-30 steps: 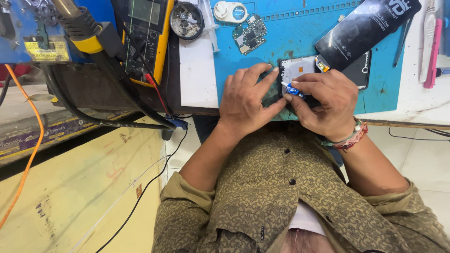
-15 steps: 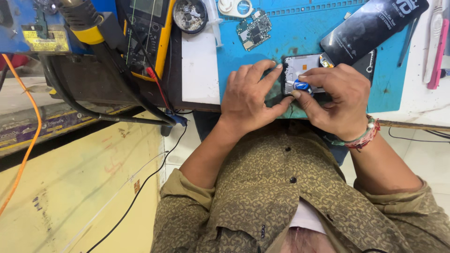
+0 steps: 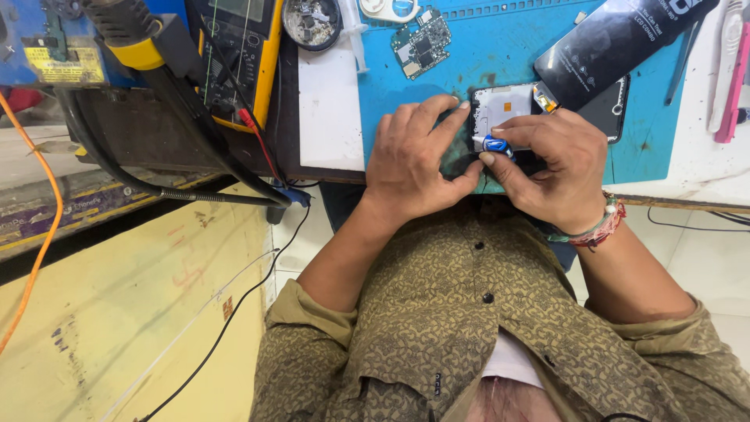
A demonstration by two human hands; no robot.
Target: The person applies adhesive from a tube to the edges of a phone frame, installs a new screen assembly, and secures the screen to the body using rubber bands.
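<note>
- Head view: the left hand [image 3: 418, 160] lies on the near edge of the blue work mat [image 3: 406, 101], fingers spread and curved; its fingertips press the left edge of an opened phone [image 3: 500, 109], and the thumb tucks in under that phone's lower edge.
- The right hand [image 3: 555, 168] pinches a small blue-and-white tool [image 3: 494, 144] between thumb and forefinger, the other fingers curled close together; the tool's tip rests on the phone's lower left part.
- The opened phone lies flat on the mat, just beyond both hands, with its pale inner face up.
- A black glossy packet [image 3: 617, 43] leans across the phone's upper right corner.
- A bare circuit board [image 3: 422, 43] lies further off on the mat, well apart from the hands.
- A yellow multimeter [image 3: 238, 55] sits to the left, off the mat.
</note>
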